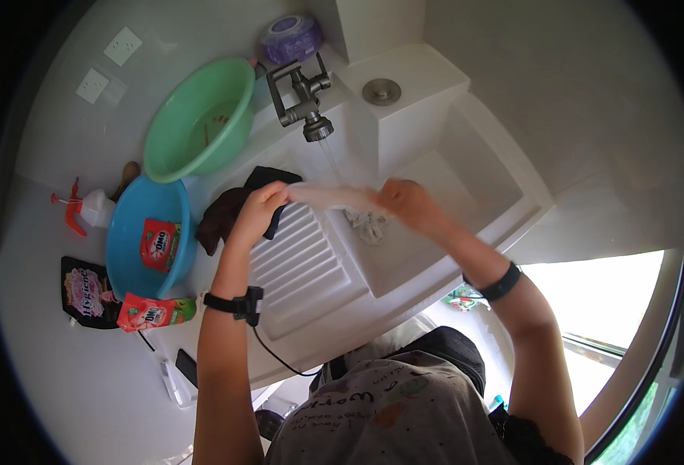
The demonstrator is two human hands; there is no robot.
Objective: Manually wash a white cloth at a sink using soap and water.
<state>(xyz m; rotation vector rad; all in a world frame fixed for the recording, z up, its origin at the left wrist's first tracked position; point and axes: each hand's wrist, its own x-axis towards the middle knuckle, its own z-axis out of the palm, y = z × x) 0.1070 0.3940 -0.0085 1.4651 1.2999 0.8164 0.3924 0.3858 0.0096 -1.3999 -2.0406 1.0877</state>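
A light-coloured wet cloth (333, 196) stretches between my two hands over the laundry sink. My left hand (263, 206) grips one end, above the ribbed washboard (298, 250). At the other end, my right hand (409, 203) is closed on the cloth and blurred by motion. Water runs from the metal faucet (304, 102) just behind the cloth. Beneath my right hand, a crumpled pale cloth (368, 226) lies in the sink basin (412, 256). Dark folded cloths (226, 215) rest beside my left hand on the washboard side.
Left of the sink are a green plastic basin (199, 131), a blue plastic basin (120, 244) holding a red OMO pouch (161, 244), another OMO pouch (153, 314), a black Hygiene pouch (88, 293) and a spray bottle (92, 208). A purple container (291, 39) stands behind the faucet.
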